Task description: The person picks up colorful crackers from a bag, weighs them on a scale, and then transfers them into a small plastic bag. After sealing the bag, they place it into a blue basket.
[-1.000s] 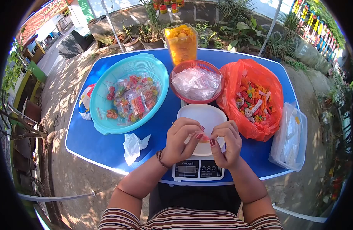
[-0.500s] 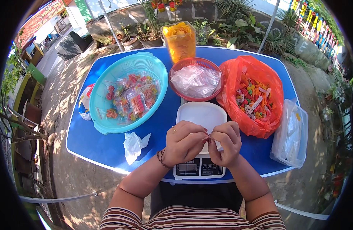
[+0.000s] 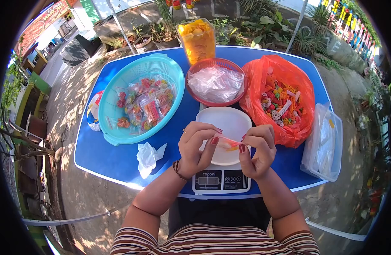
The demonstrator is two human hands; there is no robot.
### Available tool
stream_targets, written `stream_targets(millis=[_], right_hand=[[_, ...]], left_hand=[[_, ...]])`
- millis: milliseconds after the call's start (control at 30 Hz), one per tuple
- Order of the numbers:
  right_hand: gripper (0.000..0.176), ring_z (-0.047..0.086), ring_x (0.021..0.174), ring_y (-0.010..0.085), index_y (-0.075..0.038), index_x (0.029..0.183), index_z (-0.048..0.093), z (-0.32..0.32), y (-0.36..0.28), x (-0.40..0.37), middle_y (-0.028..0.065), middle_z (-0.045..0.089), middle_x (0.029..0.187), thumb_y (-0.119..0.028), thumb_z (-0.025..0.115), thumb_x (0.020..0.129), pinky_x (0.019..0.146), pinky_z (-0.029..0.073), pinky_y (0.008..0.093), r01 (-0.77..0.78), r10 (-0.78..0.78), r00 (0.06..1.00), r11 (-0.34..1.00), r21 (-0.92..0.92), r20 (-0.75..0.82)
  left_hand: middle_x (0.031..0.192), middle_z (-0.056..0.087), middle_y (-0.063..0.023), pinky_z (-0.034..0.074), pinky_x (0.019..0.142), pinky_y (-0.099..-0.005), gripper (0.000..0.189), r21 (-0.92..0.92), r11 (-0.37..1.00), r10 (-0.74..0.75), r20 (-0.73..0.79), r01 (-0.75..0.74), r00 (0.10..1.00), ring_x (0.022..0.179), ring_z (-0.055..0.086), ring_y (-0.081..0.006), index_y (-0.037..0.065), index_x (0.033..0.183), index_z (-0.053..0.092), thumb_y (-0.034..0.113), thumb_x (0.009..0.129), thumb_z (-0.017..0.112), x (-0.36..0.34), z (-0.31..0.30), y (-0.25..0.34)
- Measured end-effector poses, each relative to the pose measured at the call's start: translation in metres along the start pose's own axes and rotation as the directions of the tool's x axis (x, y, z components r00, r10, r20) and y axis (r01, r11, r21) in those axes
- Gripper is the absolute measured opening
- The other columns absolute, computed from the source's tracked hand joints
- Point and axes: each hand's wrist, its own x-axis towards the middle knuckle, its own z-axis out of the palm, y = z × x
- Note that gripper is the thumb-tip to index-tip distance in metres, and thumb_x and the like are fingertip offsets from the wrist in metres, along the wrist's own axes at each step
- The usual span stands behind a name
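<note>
Between my two hands a small clear plastic bag (image 3: 228, 143) is stretched, with something red and yellow showing in it. My left hand (image 3: 199, 146) pinches one end of its top edge; my right hand (image 3: 258, 151) pinches the other end. Both hands are over the kitchen scale (image 3: 213, 182), whose white tray (image 3: 225, 118) lies under the bag. Behind the scale, a red basket (image 3: 216, 102) holds a pile of clear plastic bags (image 3: 216, 83). To the right, an orange plastic bag (image 3: 255, 91) gapes around many colourful pieces (image 3: 284, 104).
A turquoise basket (image 3: 108, 102) with several filled packets (image 3: 151, 111) stands on the left of the blue table (image 3: 178, 127). Crumpled white tissue (image 3: 148, 158) lies before it. A tub of orange pieces (image 3: 197, 42) stands at the back, a clear plastic box (image 3: 323, 142) at the right edge.
My hands were together with fingertips touching; they have moved apart, and the small bag now shows stretched between them. The view has shifted slightly.
</note>
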Motion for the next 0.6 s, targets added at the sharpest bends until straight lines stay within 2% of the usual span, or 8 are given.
stream_targets(millis=[100,200,300,400,500,600], right_hand=[[0.011,0.053,0.077,0.0253,-0.005,0.087,0.063,0.0012,0.0007,-0.0016,0.0086,0.061,0.087,-0.007,0.067,0.076,0.072,0.041,0.0365,-0.035,0.033,0.998,0.999,0.027,0.044],[0.012,0.053,0.077,0.0256,-0.006,0.086,0.062,0.0049,0.002,-0.0057,0.0085,0.061,0.087,-0.009,0.068,0.075,0.072,0.04,0.0371,-0.038,0.037,0.999,0.999,0.029,0.034],[0.013,0.053,0.077,0.026,-0.007,0.084,0.062,0.0047,0.0,-0.0072,0.0077,0.062,0.086,-0.011,0.068,0.074,0.073,0.04,0.0379,-0.019,0.019,0.999,1.0,-0.002,0.031],[0.013,0.053,0.077,0.0262,-0.007,0.084,0.061,0.0045,-0.0012,-0.0047,0.0067,0.062,0.086,-0.011,0.068,0.073,0.073,0.039,0.0386,0.017,-0.016,0.997,1.0,-0.013,0.079],[0.013,0.054,0.077,0.0264,-0.007,0.084,0.061,0.0048,-0.0023,-0.003,0.0063,0.062,0.085,-0.011,0.068,0.073,0.073,0.039,0.0389,0.027,-0.025,0.994,1.0,-0.011,0.104],[0.012,0.054,0.077,0.0261,-0.007,0.084,0.061,0.0048,-0.0007,-0.0017,0.0063,0.062,0.085,-0.01,0.067,0.074,0.073,0.039,0.0385,0.007,-0.006,0.994,1.0,-0.01,0.109]], left_hand=[[0.095,0.071,-0.0096,0.05,0.074,-0.0333,0.014,0.006,1.0,-0.015,-0.01,0.015,1.0,0.082,0.066,-0.0251,0.004,0.093,0.067,0.0,0.08,0.072,-0.0014,0.0016,0.003],[0.095,0.07,-0.0123,0.05,0.075,-0.0313,0.006,0.003,1.0,0.008,0.026,-0.008,1.0,0.082,0.065,-0.0224,0.002,0.092,0.064,0.0,0.087,0.066,-0.0013,0.0012,0.0076],[0.091,0.07,-0.0076,0.05,0.071,-0.0336,0.015,-0.027,1.0,-0.009,0.009,0.009,1.0,0.079,0.066,-0.0237,0.006,0.09,0.067,0.0,0.077,0.073,-0.0012,0.0029,0.0093],[0.089,0.07,-0.0068,0.051,0.069,-0.0329,0.015,-0.121,0.992,0.049,0.104,-0.036,0.993,0.077,0.066,-0.0223,0.007,0.089,0.068,0.002,0.076,0.075,0.0023,-0.0039,0.0043],[0.085,0.07,-0.0075,0.049,0.069,-0.031,0.012,-0.048,0.996,0.083,0.092,-0.079,0.992,0.076,0.066,-0.0206,0.007,0.087,0.066,0.002,0.08,0.074,0.0016,0.0041,0.0068],[0.087,0.072,-0.006,0.049,0.069,-0.0311,0.014,-0.023,0.996,0.09,0.081,-0.089,0.993,0.076,0.068,-0.0208,0.007,0.089,0.069,0.003,0.079,0.077,0.0023,0.0049,0.0095]])
